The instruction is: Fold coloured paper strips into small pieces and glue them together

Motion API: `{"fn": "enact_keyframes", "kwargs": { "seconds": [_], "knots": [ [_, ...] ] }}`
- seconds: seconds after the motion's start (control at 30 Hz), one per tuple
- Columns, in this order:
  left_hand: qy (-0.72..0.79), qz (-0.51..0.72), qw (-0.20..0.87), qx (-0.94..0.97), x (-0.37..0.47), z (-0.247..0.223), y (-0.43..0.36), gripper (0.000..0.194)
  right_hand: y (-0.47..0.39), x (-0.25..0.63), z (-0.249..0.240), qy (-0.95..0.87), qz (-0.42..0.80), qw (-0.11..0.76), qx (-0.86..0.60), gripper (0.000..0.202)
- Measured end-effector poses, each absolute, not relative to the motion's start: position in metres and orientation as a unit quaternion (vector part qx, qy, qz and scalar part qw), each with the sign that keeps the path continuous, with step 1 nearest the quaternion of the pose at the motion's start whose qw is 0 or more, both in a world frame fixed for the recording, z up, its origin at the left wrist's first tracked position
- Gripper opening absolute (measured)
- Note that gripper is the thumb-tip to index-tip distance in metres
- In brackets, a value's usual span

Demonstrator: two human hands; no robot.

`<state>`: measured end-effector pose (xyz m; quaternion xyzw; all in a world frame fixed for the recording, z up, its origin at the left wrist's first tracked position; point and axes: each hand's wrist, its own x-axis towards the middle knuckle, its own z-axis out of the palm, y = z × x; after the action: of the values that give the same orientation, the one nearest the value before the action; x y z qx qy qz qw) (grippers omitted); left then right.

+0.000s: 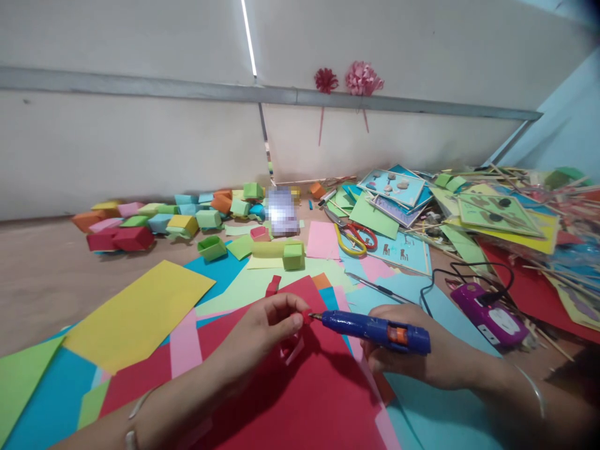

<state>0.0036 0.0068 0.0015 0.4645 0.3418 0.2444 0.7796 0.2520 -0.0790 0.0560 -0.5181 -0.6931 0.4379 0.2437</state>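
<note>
My left hand [276, 325] pinches a small folded piece of red paper [307, 316] between thumb and fingers. In my right hand [407, 350] is a blue glue gun [360, 328] lying level, its metal nozzle pointing left. The nozzle tip meets or almost meets the red piece; I cannot tell whether glue is coming out. Both hands are above a large red paper sheet [304, 394]. Just behind my left fingers stands another small red folded strip [274, 285].
Colourful paper boxes [134, 239] cluster at the back left. Red- and yellow-handled scissors [351, 237] and a pen [382, 289] lie behind my right hand. A purple power strip [490, 315] with a black cord sits at right, beside piled cards and sticks. A yellow sheet [140, 312] lies left.
</note>
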Motion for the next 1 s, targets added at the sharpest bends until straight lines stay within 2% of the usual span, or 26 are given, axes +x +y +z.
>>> {"fn": "enact_keyframes", "kwargs": {
  "seconds": [0.27,0.43,1.0],
  "knots": [
    [0.345,0.24,0.782,0.46,0.0052,0.007,0.0049,0.029,-0.0793,0.2516,0.0571,-0.693,0.459,0.214,-0.513,0.049],
    [0.357,0.234,0.784,0.451,0.004,0.0084,0.0033,0.034,-0.0786,0.2507,0.0582,-0.695,0.448,0.213,-0.52,0.046],
    [0.361,0.225,0.769,0.476,0.0054,0.0096,0.0047,0.034,-0.0836,0.2544,0.0586,-0.742,0.417,0.186,-0.49,0.045]
  ]
}}
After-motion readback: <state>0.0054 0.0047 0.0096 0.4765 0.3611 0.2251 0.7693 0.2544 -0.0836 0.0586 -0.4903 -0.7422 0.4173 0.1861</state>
